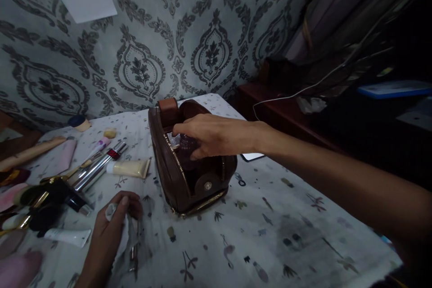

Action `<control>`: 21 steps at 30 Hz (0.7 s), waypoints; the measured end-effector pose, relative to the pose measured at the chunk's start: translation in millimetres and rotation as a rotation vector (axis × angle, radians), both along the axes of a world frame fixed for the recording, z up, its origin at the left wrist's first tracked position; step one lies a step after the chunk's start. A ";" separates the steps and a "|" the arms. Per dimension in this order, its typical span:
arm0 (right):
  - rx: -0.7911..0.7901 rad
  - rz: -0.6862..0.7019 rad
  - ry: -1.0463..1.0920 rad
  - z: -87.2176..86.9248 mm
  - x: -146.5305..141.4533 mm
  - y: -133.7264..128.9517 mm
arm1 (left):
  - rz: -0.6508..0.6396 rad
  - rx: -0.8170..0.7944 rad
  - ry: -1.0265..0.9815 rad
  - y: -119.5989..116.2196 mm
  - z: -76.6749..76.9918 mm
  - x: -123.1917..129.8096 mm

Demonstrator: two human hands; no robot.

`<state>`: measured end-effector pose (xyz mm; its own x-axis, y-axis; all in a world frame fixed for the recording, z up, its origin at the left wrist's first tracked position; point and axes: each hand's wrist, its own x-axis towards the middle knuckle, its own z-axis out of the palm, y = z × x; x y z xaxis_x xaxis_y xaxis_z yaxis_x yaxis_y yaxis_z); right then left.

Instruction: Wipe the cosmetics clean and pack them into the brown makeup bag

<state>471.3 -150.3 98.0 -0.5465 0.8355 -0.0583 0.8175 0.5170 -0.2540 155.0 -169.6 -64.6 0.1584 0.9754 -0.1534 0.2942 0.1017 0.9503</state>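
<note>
A brown leather-look toiletry bag (158, 157) stands unzipped on the cloth-covered table, its gold zip teeth showing along the opening. My right hand (205, 132) reaches into it from the right, fingers and thumb curved around a dark purplish item (188, 146) that is too dim to name. Beside the fingertips, a silvery glittering piece (173, 139) shows inside the bag. My left hand (116, 218) rests low on the left, its fingers closed on a crumpled white tissue (123, 238). Just right of that hand lies a slim tool with a metallic section (133, 256).
Left of the bag lie many cosmetics: a cream tube (130, 168), a silver tube (97, 168), a white tube (69, 236), and a pink item (67, 155). Behind the bag is a patterned wall (141, 67). A white cable (303, 90) hangs at the right.
</note>
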 end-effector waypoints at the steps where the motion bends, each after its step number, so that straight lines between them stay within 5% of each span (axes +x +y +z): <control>1: -0.003 -0.004 0.000 0.2 -0.3 0.3 | -0.002 -0.007 -0.008 0.3 -0.4 -0.9; 21: 0.001 -0.043 -0.050 2.3 -3.1 1.4 | 0.026 0.050 0.009 -4.9 4.4 5.3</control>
